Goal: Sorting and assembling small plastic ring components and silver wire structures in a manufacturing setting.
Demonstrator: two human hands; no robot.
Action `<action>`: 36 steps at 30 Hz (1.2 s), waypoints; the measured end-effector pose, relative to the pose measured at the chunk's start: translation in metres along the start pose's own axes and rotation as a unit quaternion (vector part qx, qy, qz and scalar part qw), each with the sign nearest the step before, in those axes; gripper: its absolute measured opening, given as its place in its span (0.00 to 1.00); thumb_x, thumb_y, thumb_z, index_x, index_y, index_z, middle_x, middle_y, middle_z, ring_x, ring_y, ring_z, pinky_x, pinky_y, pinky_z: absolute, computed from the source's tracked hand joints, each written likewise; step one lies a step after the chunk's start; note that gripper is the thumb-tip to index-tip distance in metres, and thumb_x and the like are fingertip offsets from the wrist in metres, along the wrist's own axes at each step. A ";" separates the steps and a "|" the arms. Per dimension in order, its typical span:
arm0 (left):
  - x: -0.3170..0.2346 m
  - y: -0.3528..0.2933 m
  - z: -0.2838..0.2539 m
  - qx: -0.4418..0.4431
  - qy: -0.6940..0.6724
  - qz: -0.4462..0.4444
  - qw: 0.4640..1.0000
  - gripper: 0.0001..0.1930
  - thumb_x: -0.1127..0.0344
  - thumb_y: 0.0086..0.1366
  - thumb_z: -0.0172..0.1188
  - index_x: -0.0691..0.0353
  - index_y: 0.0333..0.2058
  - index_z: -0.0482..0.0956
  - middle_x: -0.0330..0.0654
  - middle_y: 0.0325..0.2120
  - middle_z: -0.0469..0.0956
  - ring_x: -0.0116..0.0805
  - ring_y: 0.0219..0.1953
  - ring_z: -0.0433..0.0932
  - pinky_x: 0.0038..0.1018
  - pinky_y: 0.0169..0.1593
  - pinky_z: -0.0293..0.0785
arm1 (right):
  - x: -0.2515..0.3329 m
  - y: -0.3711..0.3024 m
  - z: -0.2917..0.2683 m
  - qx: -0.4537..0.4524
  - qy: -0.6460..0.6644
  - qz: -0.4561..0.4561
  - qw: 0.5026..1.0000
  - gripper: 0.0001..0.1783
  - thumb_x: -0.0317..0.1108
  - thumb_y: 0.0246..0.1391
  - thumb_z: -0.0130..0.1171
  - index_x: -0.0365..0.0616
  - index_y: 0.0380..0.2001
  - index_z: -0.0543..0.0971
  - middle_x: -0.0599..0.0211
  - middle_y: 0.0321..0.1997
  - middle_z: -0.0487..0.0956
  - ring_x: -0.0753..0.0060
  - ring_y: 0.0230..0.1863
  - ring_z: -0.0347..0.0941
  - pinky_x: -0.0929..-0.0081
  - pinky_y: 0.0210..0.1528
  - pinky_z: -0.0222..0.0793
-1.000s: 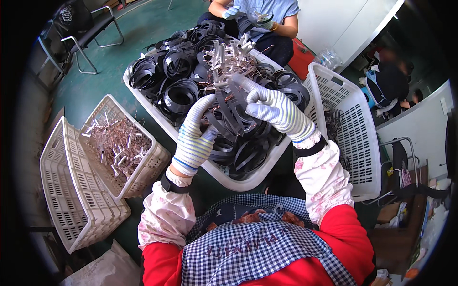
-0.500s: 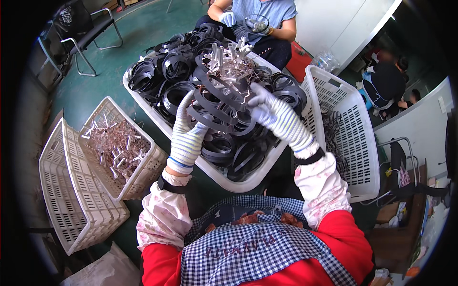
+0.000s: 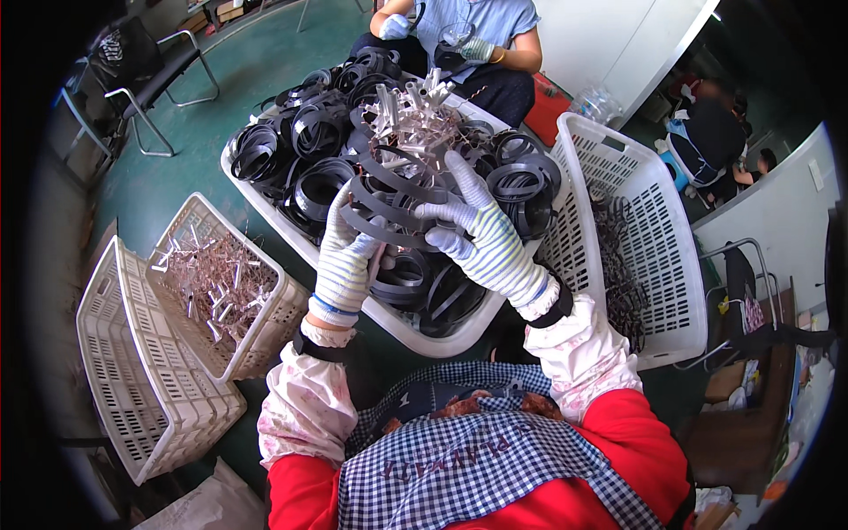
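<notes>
A loose coil of flat black strip (image 3: pixel 393 231) is between my hands, above a white tub (image 3: pixel 424 340) heaped with similar coils. My gloved left hand (image 3: pixel 343 261) is closed round the coil's left side, its thumb partly hidden. At the coil's right side, my gloved right hand (image 3: pixel 481 234) has its fingers and thumb closing on the strip, with one finger stretched upward. Just beyond, a pile of silvery metal tubes with thin copper-coloured wires (image 3: pixel 411 115) lies on top of the coils.
On the left, a white crate (image 3: pixel 291 296) holds more tubes and wires, beside stacked crates (image 3: pixel 115 353). A tall perforated basket (image 3: pixel 662 256) with dark strips stands to the right. Across the tub sits a co-worker (image 3: pixel 477 44) in gloves, handling a black strip. A chair (image 3: pixel 159 79) stands far left.
My right hand has moved left and its fingers have come in onto the coil. My left hand keeps its hold. Across the tub, the co-worker's hands have shifted.
</notes>
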State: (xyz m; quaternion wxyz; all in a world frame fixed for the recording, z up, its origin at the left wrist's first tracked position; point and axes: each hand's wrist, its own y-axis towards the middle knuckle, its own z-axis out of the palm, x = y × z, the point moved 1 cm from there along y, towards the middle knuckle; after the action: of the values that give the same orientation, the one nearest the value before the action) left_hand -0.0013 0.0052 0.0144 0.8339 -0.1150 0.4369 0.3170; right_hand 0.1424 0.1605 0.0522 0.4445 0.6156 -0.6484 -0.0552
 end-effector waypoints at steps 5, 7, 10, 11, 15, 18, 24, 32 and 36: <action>0.001 0.001 -0.001 0.033 -0.012 -0.010 0.999 0.35 0.71 0.69 0.61 0.53 0.71 0.56 0.41 0.42 0.78 0.26 0.31 0.79 0.17 0.27 0.77 | 0.004 -0.002 -0.003 -0.017 0.060 0.013 0.998 0.17 0.45 0.56 0.69 0.45 0.42 0.86 0.49 0.75 0.61 0.42 0.70 0.62 0.54 0.71 0.55; 0.001 0.002 -0.002 0.034 -0.007 -0.015 0.999 0.35 0.71 0.69 0.61 0.53 0.71 0.56 0.41 0.42 0.78 0.26 0.31 0.80 0.17 0.27 0.77 | 0.003 -0.002 -0.003 -0.051 0.102 0.020 0.993 0.17 0.45 0.58 0.68 0.44 0.43 0.85 0.47 0.73 0.64 0.42 0.68 0.64 0.55 0.70 0.57; 0.001 0.002 0.000 0.025 -0.001 -0.020 0.999 0.35 0.71 0.69 0.61 0.53 0.71 0.56 0.41 0.43 0.78 0.26 0.31 0.80 0.16 0.27 0.77 | 0.006 0.000 -0.008 -0.030 0.056 0.027 0.998 0.16 0.44 0.58 0.68 0.44 0.42 0.86 0.43 0.71 0.67 0.44 0.68 0.67 0.58 0.68 0.62; 0.001 0.002 0.000 0.017 -0.001 -0.019 1.000 0.34 0.71 0.69 0.60 0.53 0.71 0.56 0.41 0.44 0.78 0.26 0.31 0.80 0.16 0.26 0.77 | 0.008 -0.001 -0.008 -0.030 0.057 0.027 0.998 0.16 0.44 0.58 0.68 0.44 0.42 0.86 0.43 0.71 0.67 0.44 0.68 0.67 0.58 0.68 0.62; -0.001 0.001 -0.006 0.026 -0.003 -0.023 0.999 0.34 0.72 0.69 0.60 0.53 0.71 0.56 0.42 0.48 0.77 0.26 0.32 0.81 0.16 0.26 0.76 | 0.012 -0.006 -0.024 -0.111 0.037 0.056 0.992 0.14 0.42 0.55 0.72 0.43 0.38 0.86 0.42 0.64 0.76 0.52 0.61 0.77 0.66 0.62 0.69; 0.000 0.000 -0.002 0.030 0.021 -0.021 0.999 0.34 0.71 0.69 0.61 0.53 0.70 0.57 0.43 0.52 0.75 0.25 0.31 0.80 0.16 0.26 0.76 | 0.010 -0.001 -0.025 -0.175 0.130 0.073 0.973 0.16 0.41 0.58 0.71 0.38 0.41 0.85 0.42 0.65 0.74 0.59 0.62 0.74 0.69 0.64 0.66; 0.018 0.000 0.004 0.085 0.150 0.071 0.982 0.36 0.66 0.69 0.63 0.57 0.71 0.56 0.42 0.52 0.73 0.26 0.39 0.79 0.21 0.38 0.78 | 0.020 -0.004 -0.046 -0.061 0.253 0.231 0.938 0.17 0.42 0.62 0.67 0.36 0.40 0.86 0.50 0.66 0.75 0.69 0.58 0.75 0.73 0.58 0.70; 0.031 -0.003 0.004 0.128 0.214 0.083 0.965 0.43 0.57 0.68 0.63 0.53 0.75 0.48 0.53 0.68 0.61 0.36 0.53 0.76 0.32 0.53 0.78 | 0.023 -0.044 -0.117 -0.132 0.130 0.229 0.956 0.15 0.39 0.63 0.64 0.35 0.39 0.84 0.50 0.64 0.76 0.66 0.58 0.76 0.69 0.59 0.70; 0.025 -0.002 0.015 0.098 0.271 0.062 0.956 0.42 0.55 0.67 0.62 0.51 0.74 0.50 0.53 0.69 0.61 0.35 0.48 0.79 0.29 0.50 0.78 | -0.007 -0.115 -0.219 -0.200 -0.030 0.300 0.932 0.19 0.42 0.65 0.62 0.34 0.45 0.83 0.53 0.58 0.80 0.65 0.54 0.78 0.69 0.58 0.71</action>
State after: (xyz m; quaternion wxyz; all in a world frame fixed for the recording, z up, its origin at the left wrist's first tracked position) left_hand 0.0200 0.0219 0.0028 0.6700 -0.0871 0.6815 0.2812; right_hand 0.3688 0.2437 0.1089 0.5349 0.2891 -0.7912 -0.0660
